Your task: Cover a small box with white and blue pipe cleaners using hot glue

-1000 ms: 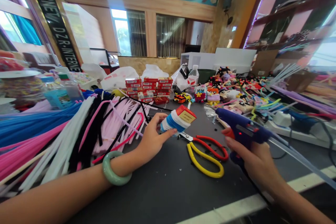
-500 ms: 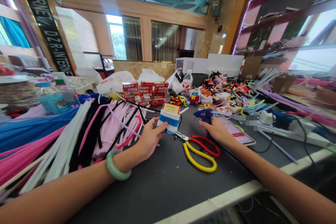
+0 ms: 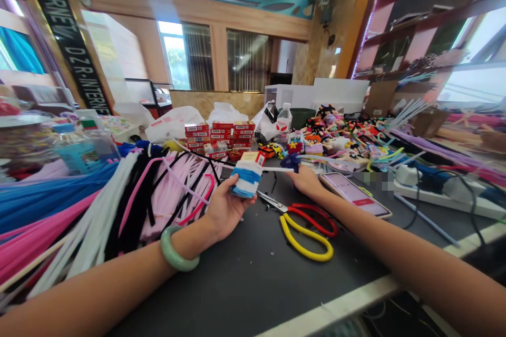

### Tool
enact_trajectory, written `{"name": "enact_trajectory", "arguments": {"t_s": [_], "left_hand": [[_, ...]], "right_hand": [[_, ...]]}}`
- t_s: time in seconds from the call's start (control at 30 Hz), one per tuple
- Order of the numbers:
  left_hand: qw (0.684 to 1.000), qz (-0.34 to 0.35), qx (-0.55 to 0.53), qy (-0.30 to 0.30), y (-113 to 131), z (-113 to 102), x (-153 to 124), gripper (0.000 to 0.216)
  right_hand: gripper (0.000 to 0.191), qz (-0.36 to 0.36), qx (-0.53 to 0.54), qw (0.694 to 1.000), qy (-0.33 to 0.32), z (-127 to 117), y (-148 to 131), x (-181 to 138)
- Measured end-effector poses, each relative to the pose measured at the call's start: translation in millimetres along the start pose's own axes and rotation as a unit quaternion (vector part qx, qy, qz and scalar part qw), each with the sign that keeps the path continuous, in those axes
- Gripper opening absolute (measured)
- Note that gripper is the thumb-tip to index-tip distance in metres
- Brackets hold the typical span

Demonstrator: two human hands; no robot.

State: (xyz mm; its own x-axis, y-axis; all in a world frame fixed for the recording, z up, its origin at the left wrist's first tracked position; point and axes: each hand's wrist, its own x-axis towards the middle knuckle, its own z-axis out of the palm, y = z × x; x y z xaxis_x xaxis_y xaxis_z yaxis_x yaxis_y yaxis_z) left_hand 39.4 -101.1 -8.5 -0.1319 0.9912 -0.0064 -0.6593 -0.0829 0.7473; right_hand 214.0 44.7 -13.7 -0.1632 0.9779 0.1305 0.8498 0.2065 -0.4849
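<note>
My left hand (image 3: 224, 206) is closed around a small red-topped box wrapped in white and blue pipe cleaner (image 3: 245, 176), held just above the dark table (image 3: 253, 284). A white pipe cleaner strand (image 3: 276, 169) runs from the box to the right. My right hand (image 3: 305, 180) pinches the far end of that strand. A dark blue glue gun (image 3: 291, 161) lies just beyond the right fingers. Scissors with red and yellow handles (image 3: 306, 227) lie on the table between my forearms.
A phone (image 3: 353, 195) lies to the right of my right hand. Heaps of pink, white, black and blue pipe cleaners (image 3: 79, 205) fill the left side. At the back stand stacked red boxes (image 3: 221, 139), a water bottle (image 3: 283, 118) and small plush figures (image 3: 336, 142). A power strip (image 3: 435, 189) with cables sits at the right.
My right hand set the glue gun down beyond the scissors and took hold of the white strand. My left hand tilted the wrapped box and kept hold of it.
</note>
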Motion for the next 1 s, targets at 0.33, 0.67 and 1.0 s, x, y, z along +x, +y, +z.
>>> {"name": "enact_trajectory", "arguments": {"t_s": [0.33,0.67,1.0], "left_hand": [[1.000,0.012,0.010,-0.007,-0.7,-2.1,-1.0,0.020],[1.000,0.014,0.005,-0.025,-0.4,0.1,-3.0,0.020],[0.998,-0.002,0.024,-0.053,-1.2,1.2,-3.8,0.021]], "right_hand": [[0.032,0.032,-0.056,0.998,0.011,2.4,7.7,5.4],[0.034,0.008,-0.081,0.997,0.012,-16.5,19.1,-16.8],[0.024,-0.087,-0.117,0.986,0.076,-47.4,22.9,-102.6]]}}
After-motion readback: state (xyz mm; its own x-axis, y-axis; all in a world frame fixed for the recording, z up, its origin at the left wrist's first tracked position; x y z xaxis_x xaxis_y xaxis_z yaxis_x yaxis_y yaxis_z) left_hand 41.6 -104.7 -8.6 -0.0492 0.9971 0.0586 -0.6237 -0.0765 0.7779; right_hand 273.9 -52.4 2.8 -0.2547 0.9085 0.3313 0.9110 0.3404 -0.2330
